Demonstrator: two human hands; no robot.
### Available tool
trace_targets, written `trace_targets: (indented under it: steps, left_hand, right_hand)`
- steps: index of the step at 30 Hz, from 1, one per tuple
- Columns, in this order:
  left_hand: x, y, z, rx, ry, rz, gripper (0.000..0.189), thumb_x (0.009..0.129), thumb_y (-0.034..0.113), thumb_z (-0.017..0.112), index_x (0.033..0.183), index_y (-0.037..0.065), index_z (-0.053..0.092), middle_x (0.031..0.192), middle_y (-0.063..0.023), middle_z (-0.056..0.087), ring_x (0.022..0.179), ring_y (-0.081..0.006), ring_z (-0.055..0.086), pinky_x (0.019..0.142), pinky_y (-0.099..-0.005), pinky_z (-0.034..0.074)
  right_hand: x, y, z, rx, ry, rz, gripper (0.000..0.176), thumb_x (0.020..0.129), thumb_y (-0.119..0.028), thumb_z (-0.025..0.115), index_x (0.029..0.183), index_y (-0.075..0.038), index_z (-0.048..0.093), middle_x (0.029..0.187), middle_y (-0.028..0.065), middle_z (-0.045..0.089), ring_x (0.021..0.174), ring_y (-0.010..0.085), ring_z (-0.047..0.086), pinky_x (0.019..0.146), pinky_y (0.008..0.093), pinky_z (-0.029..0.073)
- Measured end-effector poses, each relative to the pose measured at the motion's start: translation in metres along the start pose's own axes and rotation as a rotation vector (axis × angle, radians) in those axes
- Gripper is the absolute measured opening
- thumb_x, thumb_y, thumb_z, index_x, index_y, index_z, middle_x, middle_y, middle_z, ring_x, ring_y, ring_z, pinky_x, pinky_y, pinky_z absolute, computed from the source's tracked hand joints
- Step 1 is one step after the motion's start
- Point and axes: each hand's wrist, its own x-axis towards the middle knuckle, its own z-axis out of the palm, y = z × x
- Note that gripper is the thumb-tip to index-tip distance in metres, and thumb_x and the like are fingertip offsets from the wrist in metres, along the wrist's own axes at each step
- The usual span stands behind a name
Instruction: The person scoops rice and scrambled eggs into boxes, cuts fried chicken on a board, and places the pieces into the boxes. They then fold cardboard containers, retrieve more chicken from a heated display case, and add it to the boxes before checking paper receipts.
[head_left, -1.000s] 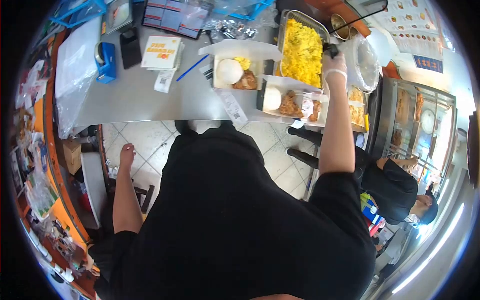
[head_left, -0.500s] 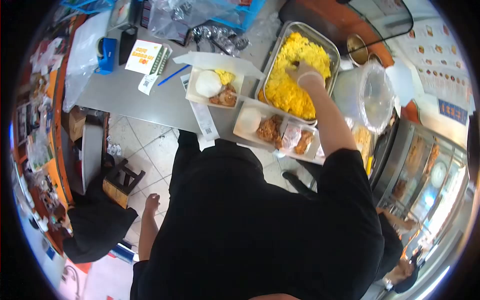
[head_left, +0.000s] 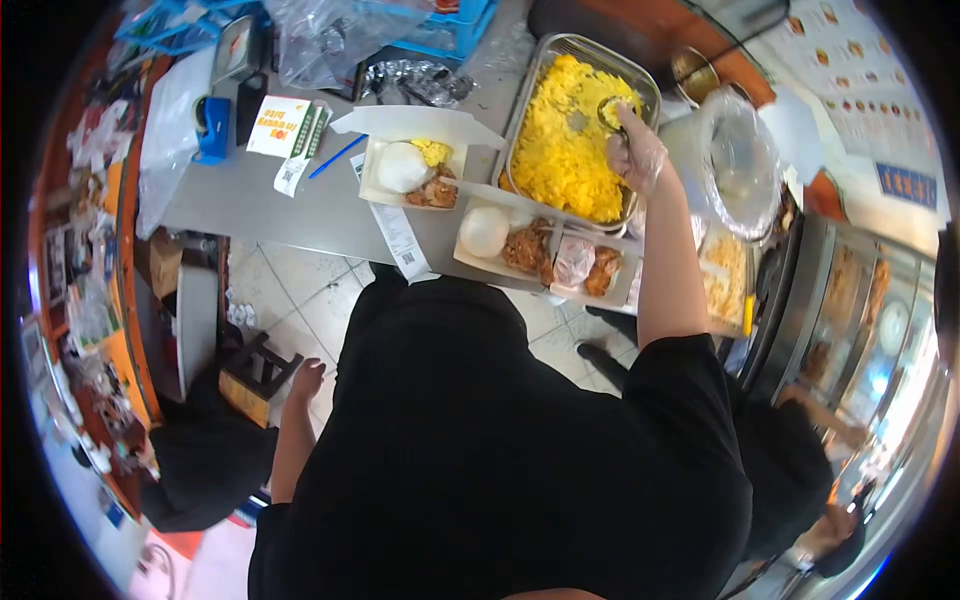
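Observation:
My right hand (head_left: 637, 152), in a clear glove, is closed on a small round scoop (head_left: 605, 112) holding some yellow food. Beneath it a deep metal tray (head_left: 522, 130) is filled with yellow scrambled egg (head_left: 570, 140). At my left side hangs my left hand (head_left: 309, 378), fingers loosely apart and nothing in them. On the counter sits an open white box (head_left: 385, 190) with a rice mound (head_left: 403, 168), some egg and browned meat pieces (head_left: 433, 190). Nearer me, other boxes contain rice (head_left: 485, 232), fried chicken (head_left: 527, 250) and a wrapped item (head_left: 574, 262).
Right of the tray stands a plastic-lined tub (head_left: 725, 160). A blue pen (head_left: 337, 157), a receipt (head_left: 398, 240), a printed box (head_left: 277, 126) and a blue tape dispenser (head_left: 211, 130) lie on the counter (head_left: 230, 195). Other people in black (head_left: 785, 470) are close on both sides.
My right hand has risen out of the egg and moved to the tray's right side, with the scoop now visible. My left hand still hangs low.

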Motion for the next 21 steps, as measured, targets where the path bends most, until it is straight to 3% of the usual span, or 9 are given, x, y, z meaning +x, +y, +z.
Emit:
trace_targets:
  steps: [1,5,7,10,11,14,16,18,21]
  left_hand:
    - [0.014,0.004,-0.01,-0.329,0.132,-0.197,0.044,0.091,0.026,0.061,0.126,-0.001,0.059,0.097,-0.0202,0.07,0.077,-0.0243,0.069,0.072,-0.0364,0.054]
    - [0.054,0.027,-0.089,0.105,0.096,0.067,0.042,0.091,0.025,0.061,0.125,0.0,0.061,0.095,-0.0184,0.07,0.076,-0.0237,0.068,0.072,-0.0355,0.054]
    - [0.061,0.062,-0.112,-0.251,0.16,-0.145,0.039,0.09,0.022,0.06,0.123,0.001,0.062,0.094,-0.0178,0.071,0.076,-0.0232,0.068,0.071,-0.0351,0.053]
    - [0.109,0.029,-0.132,-0.187,0.104,-0.018,0.038,0.09,0.02,0.06,0.123,0.001,0.062,0.095,-0.0173,0.071,0.077,-0.0235,0.068,0.07,-0.036,0.054]
    - [0.139,-0.007,-0.136,-0.093,0.115,0.063,0.038,0.09,0.021,0.06,0.123,0.001,0.061,0.097,-0.0159,0.071,0.076,-0.0247,0.068,0.069,-0.0368,0.054]
    - [0.178,-0.027,-0.163,-0.064,0.04,-0.007,0.039,0.09,0.022,0.061,0.123,0.001,0.062,0.099,-0.0166,0.072,0.079,-0.026,0.069,0.069,-0.0367,0.054]
    - [0.164,0.011,-0.188,-0.024,0.013,-0.04,0.038,0.091,0.023,0.061,0.122,0.001,0.062,0.1,-0.0174,0.072,0.08,-0.0263,0.069,0.071,-0.0362,0.054]
    - [0.167,0.024,-0.206,0.013,-0.016,-0.072,0.038,0.091,0.024,0.062,0.122,0.001,0.062,0.102,-0.0182,0.072,0.082,-0.0265,0.069,0.072,-0.0356,0.054]
    - [0.201,0.005,-0.225,0.063,0.031,0.102,0.039,0.091,0.024,0.061,0.122,0.001,0.062,0.104,-0.0182,0.071,0.083,-0.024,0.069,0.074,-0.0342,0.053]
  right_hand:
    - [-0.017,0.004,0.0,0.063,-0.005,-0.03,0.027,0.097,-0.04,0.062,0.092,-0.016,0.05,0.059,-0.0042,0.045,0.045,0.0059,0.036,0.04,0.0218,0.023]
    - [-0.112,0.023,0.007,0.111,0.072,-0.154,0.026,0.097,-0.038,0.063,0.097,-0.014,0.052,0.064,-0.0021,0.052,0.048,0.0064,0.044,0.041,0.0216,0.03]
    - [-0.151,0.048,0.024,0.088,0.207,-0.278,0.026,0.097,-0.037,0.063,0.094,-0.013,0.052,0.065,-0.0011,0.053,0.047,0.0081,0.043,0.041,0.0232,0.03]
    - [-0.172,0.112,0.031,0.375,0.208,-0.397,0.026,0.096,-0.036,0.064,0.095,-0.012,0.052,0.065,-0.0005,0.053,0.045,0.0082,0.042,0.041,0.0233,0.029]
    - [-0.175,0.131,0.044,0.397,0.334,-0.463,0.026,0.096,-0.036,0.063,0.094,-0.013,0.051,0.065,0.0001,0.052,0.043,0.0085,0.039,0.04,0.0236,0.028]
    - [-0.135,0.194,0.069,0.359,0.925,-0.688,0.035,0.096,-0.028,0.065,0.121,-0.007,0.052,0.086,0.0071,0.059,0.068,0.017,0.056,0.058,0.0316,0.046]
    - [-0.115,0.22,0.098,-0.342,1.177,-0.951,0.031,0.094,-0.007,0.061,0.124,-0.005,0.053,0.102,0.0141,0.062,0.09,0.0302,0.061,0.08,0.0413,0.05]
    - [-0.116,0.23,0.119,-0.967,1.067,-0.663,0.048,0.085,0.001,0.062,0.13,-0.002,0.048,0.115,0.0255,0.059,0.107,0.041,0.058,0.095,0.0455,0.045]
    - [-0.105,0.236,0.119,-0.904,1.104,-0.681,0.059,0.085,-0.002,0.065,0.14,-0.002,0.045,0.112,0.0306,0.062,0.108,0.047,0.059,0.094,0.0499,0.047]
